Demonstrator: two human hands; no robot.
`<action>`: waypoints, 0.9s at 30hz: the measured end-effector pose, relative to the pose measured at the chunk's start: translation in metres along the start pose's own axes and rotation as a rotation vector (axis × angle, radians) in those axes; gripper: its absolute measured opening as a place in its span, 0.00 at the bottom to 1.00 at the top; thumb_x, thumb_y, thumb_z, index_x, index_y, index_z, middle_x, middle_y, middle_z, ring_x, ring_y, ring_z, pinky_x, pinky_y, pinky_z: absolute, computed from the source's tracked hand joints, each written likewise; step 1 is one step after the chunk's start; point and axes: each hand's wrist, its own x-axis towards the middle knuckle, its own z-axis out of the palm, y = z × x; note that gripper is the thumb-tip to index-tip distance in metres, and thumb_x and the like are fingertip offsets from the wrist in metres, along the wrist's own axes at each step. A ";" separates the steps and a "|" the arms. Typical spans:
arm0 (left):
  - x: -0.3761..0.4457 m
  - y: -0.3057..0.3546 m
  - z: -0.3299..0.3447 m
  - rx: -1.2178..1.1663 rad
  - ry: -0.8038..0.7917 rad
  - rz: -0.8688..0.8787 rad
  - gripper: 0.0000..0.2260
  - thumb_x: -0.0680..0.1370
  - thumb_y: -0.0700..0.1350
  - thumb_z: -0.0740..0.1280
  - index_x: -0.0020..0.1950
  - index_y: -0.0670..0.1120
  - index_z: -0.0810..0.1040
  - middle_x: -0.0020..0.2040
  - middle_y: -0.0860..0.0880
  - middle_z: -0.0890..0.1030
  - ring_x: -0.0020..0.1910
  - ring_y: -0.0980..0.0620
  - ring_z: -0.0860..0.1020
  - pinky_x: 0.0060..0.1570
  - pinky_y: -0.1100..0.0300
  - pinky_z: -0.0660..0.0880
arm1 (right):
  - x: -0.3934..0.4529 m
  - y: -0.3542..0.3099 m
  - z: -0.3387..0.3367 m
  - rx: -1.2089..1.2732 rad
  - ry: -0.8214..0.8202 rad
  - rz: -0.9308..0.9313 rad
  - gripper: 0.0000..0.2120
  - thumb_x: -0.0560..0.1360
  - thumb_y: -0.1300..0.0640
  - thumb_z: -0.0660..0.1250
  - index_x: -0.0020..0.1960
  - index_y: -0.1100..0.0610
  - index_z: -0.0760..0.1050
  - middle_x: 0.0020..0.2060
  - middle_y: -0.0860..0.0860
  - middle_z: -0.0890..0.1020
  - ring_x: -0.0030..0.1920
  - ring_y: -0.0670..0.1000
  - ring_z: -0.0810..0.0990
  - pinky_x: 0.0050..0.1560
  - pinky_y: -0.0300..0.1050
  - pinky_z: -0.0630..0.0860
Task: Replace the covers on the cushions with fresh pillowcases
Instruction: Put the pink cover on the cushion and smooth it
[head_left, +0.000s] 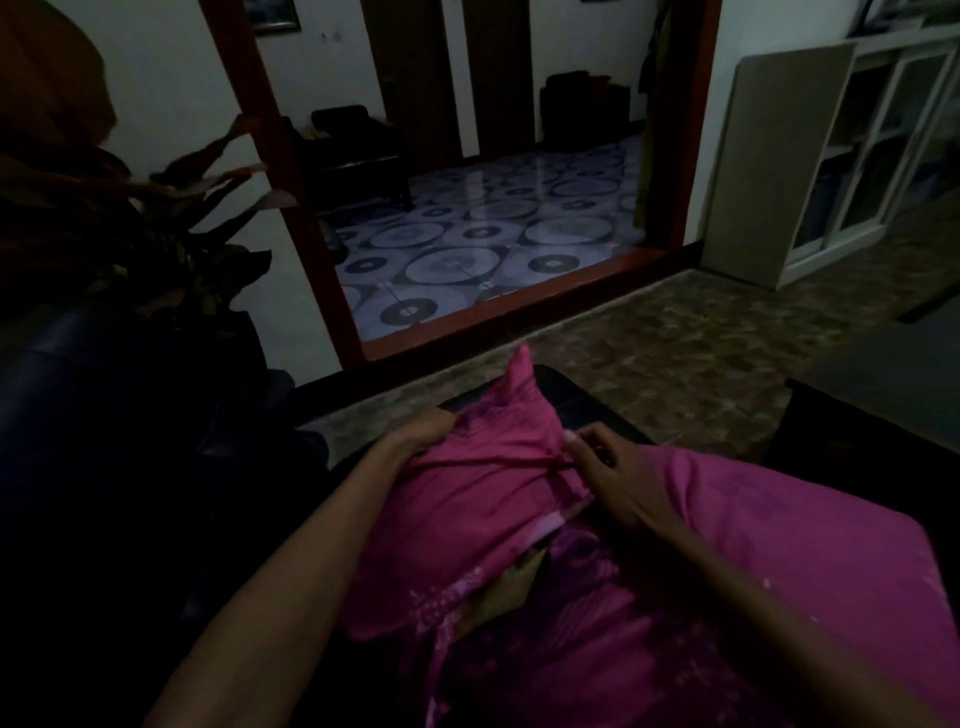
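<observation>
- Pink pillowcase (467, 499) covers a cushion lying in front of the person, near side of the dark low table (587, 405).
- Left hand (426, 426) is clenched on the pillowcase's far left edge.
- Right hand (618, 478) pinches a bunched fold of the cover at its middle.
- Behind the table, a red-framed doorway (519, 306) opens onto patterned tiles.

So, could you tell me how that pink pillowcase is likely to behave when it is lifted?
The pink pillowcase is probably floppy: it bunches and creases where the left hand grips it. It looks light, being thin cloth. It likely won't slip, since the right hand pinches a fold easily.
</observation>
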 end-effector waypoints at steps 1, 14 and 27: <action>-0.003 0.001 -0.001 -0.001 -0.020 -0.046 0.17 0.84 0.46 0.60 0.69 0.37 0.75 0.69 0.42 0.75 0.64 0.45 0.74 0.61 0.60 0.69 | 0.002 0.000 0.002 0.013 0.003 0.032 0.14 0.78 0.39 0.67 0.48 0.49 0.78 0.43 0.45 0.83 0.43 0.40 0.81 0.46 0.41 0.75; 0.000 -0.033 -0.004 -0.056 -0.077 0.004 0.09 0.82 0.37 0.63 0.45 0.44 0.80 0.48 0.49 0.78 0.57 0.46 0.76 0.56 0.60 0.70 | -0.003 0.012 0.010 -0.228 -0.052 -0.011 0.27 0.70 0.48 0.78 0.65 0.43 0.71 0.50 0.47 0.77 0.47 0.47 0.79 0.46 0.42 0.76; -0.037 -0.031 -0.004 -0.205 0.039 0.087 0.17 0.83 0.33 0.58 0.71 0.27 0.66 0.65 0.34 0.76 0.60 0.46 0.76 0.47 0.74 0.72 | -0.013 0.007 0.023 -0.332 -0.146 -0.462 0.09 0.74 0.40 0.70 0.52 0.41 0.83 0.68 0.48 0.71 0.66 0.47 0.76 0.62 0.55 0.76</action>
